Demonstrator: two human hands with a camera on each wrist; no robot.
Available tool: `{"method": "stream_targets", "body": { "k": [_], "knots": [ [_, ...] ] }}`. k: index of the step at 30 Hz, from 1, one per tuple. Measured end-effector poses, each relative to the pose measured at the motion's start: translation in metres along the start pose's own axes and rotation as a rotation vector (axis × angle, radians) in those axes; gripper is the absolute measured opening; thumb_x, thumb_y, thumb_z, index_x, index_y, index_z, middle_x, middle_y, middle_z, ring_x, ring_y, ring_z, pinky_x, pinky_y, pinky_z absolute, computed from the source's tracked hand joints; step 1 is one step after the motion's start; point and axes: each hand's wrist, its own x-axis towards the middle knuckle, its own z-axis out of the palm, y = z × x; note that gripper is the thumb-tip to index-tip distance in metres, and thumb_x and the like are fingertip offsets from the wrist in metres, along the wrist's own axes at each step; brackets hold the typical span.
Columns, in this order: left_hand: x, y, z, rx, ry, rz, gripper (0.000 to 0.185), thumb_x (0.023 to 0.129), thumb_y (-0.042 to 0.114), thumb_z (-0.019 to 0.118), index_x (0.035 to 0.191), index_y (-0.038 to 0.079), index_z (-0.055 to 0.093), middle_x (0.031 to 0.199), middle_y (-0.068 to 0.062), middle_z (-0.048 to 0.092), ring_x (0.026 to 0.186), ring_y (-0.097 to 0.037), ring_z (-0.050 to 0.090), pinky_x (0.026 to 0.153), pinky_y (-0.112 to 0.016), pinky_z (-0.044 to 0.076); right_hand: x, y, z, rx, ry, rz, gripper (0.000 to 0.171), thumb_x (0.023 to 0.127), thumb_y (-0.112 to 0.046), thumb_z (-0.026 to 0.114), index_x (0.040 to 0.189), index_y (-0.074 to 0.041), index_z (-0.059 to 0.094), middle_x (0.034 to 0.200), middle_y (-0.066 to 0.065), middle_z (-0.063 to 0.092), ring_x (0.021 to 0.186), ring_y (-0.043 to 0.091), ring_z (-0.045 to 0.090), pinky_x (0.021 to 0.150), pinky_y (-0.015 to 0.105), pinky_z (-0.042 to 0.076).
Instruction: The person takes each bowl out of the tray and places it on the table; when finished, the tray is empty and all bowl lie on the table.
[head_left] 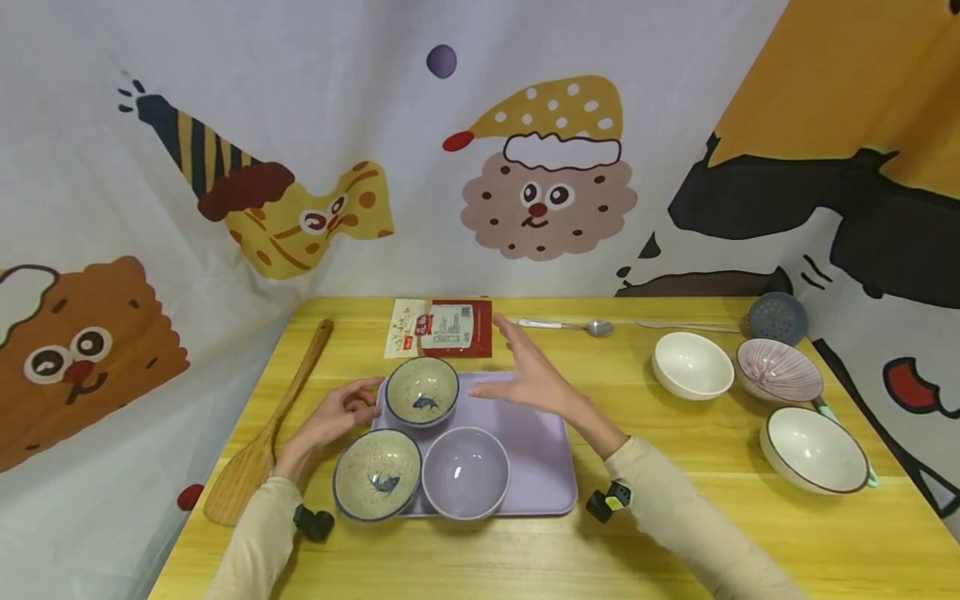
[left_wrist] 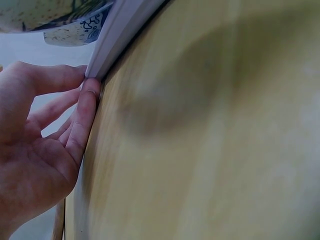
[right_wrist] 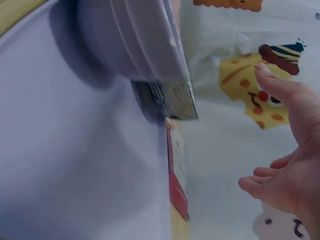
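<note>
A lilac tray [head_left: 540, 442] lies on the wooden table and carries three bowls. Two are speckled with a blue fish inside: one bowl [head_left: 408, 387] at the back left, the other bowl [head_left: 367, 462] at the front left. Beside the latter stands a plain lilac bowl [head_left: 467, 458]. At the tray's left edge my left hand [head_left: 341, 414] pinches the rim; the left wrist view shows thumb and fingers [left_wrist: 82, 117] meeting there. My right hand [head_left: 528, 379] hovers over the tray's back right part, thumb and fingers spread apart, holding nothing.
A wooden spatula [head_left: 258, 462] lies on the left. Behind the tray are a food packet [head_left: 457, 329], a metal spoon [head_left: 597, 328] and a knife [head_left: 690, 326]. On the right stand a white bowl [head_left: 692, 367], a striped bowl [head_left: 780, 367], a brown-rimmed bowl [head_left: 813, 450] and a grey skimmer [head_left: 777, 317].
</note>
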Motion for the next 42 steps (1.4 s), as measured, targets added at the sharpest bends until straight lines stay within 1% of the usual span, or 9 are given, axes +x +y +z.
{"method": "stream_targets", "body": {
  "k": [4, 6, 12, 19, 25, 27, 29, 35, 42],
  "knots": [
    [0.002, 0.001, 0.002, -0.003, 0.002, 0.005, 0.059, 0.094, 0.004, 0.067, 0.149, 0.001, 0.047, 0.109, -0.023, 0.059, 0.079, -0.013, 0.063, 0.071, -0.026, 0.058, 0.007, -0.001, 0.014, -0.009, -0.081, 0.001, 0.125, 0.072, -0.050, 0.089, 0.164, -0.016, 0.012, 0.169, 0.009, 0.018, 0.152, 0.034, 0.027, 0.119, 0.060, 0.030],
    [0.004, 0.001, 0.003, -0.004, 0.000, 0.006, 0.059, 0.093, 0.004, 0.068, 0.149, 0.001, 0.047, 0.109, -0.022, 0.059, 0.080, -0.013, 0.063, 0.073, -0.026, 0.058, 0.010, 0.001, 0.020, -0.018, -0.113, -0.003, 0.125, 0.072, -0.051, 0.089, 0.164, -0.017, 0.011, 0.169, 0.008, 0.018, 0.153, 0.032, 0.025, 0.120, 0.060, 0.028],
    [0.007, 0.000, 0.004, -0.009, -0.005, 0.010, 0.059, 0.093, 0.005, 0.068, 0.148, 0.000, 0.047, 0.109, -0.021, 0.059, 0.080, -0.012, 0.062, 0.072, -0.025, 0.057, 0.019, 0.007, 0.040, -0.043, -0.196, -0.040, 0.127, 0.072, -0.049, 0.090, 0.164, -0.013, 0.011, 0.169, 0.010, 0.018, 0.154, 0.031, 0.024, 0.122, 0.056, 0.027],
    [0.004, 0.001, 0.003, 0.003, 0.001, 0.013, 0.059, 0.093, 0.004, 0.067, 0.148, 0.000, 0.047, 0.108, -0.021, 0.059, 0.079, -0.013, 0.061, 0.071, -0.025, 0.057, 0.028, 0.012, 0.062, -0.009, -0.261, -0.055, 0.129, 0.068, -0.046, 0.093, 0.163, -0.011, 0.013, 0.168, 0.012, 0.021, 0.153, 0.029, 0.026, 0.123, 0.050, 0.027],
    [0.004, 0.002, 0.004, -0.003, 0.002, 0.008, 0.058, 0.093, 0.005, 0.067, 0.148, 0.001, 0.048, 0.108, -0.021, 0.060, 0.078, -0.013, 0.061, 0.070, -0.025, 0.057, 0.033, 0.020, 0.074, -0.044, -0.299, -0.104, 0.138, 0.065, -0.048, 0.094, 0.164, -0.011, 0.005, 0.169, 0.014, 0.014, 0.155, 0.028, 0.020, 0.125, 0.048, 0.022],
    [0.004, 0.002, 0.005, -0.002, 0.002, 0.007, 0.058, 0.093, 0.006, 0.068, 0.148, 0.001, 0.048, 0.108, -0.021, 0.060, 0.077, -0.013, 0.061, 0.069, -0.025, 0.056, 0.035, 0.020, 0.076, -0.050, -0.300, -0.115, 0.139, 0.065, -0.048, 0.094, 0.164, -0.009, 0.005, 0.169, 0.015, 0.013, 0.156, 0.029, 0.019, 0.125, 0.048, 0.021],
    [0.004, 0.002, 0.004, -0.004, 0.005, 0.004, 0.058, 0.093, 0.006, 0.068, 0.148, 0.001, 0.048, 0.108, -0.021, 0.060, 0.078, -0.013, 0.062, 0.070, -0.025, 0.056, 0.036, 0.021, 0.078, -0.044, -0.292, -0.119, 0.138, 0.064, -0.047, 0.095, 0.163, -0.008, 0.008, 0.168, 0.016, 0.016, 0.155, 0.030, 0.021, 0.125, 0.050, 0.022],
    [0.002, 0.001, 0.001, -0.007, 0.013, -0.003, 0.058, 0.094, 0.006, 0.068, 0.148, 0.001, 0.048, 0.109, -0.022, 0.058, 0.079, -0.013, 0.061, 0.072, -0.025, 0.058, 0.039, 0.021, 0.082, -0.017, -0.222, -0.124, 0.129, 0.061, -0.047, 0.096, 0.159, -0.005, 0.024, 0.161, 0.015, 0.036, 0.146, 0.032, 0.038, 0.120, 0.052, 0.033],
    [-0.001, 0.000, 0.000, 0.001, 0.011, -0.013, 0.058, 0.094, 0.005, 0.067, 0.149, 0.002, 0.048, 0.109, -0.021, 0.058, 0.078, -0.012, 0.058, 0.073, -0.026, 0.058, 0.036, 0.027, 0.082, 0.025, -0.154, -0.096, 0.125, 0.059, -0.047, 0.096, 0.158, -0.008, 0.030, 0.155, 0.013, 0.043, 0.139, 0.028, 0.048, 0.114, 0.048, 0.042]
  ]
}}
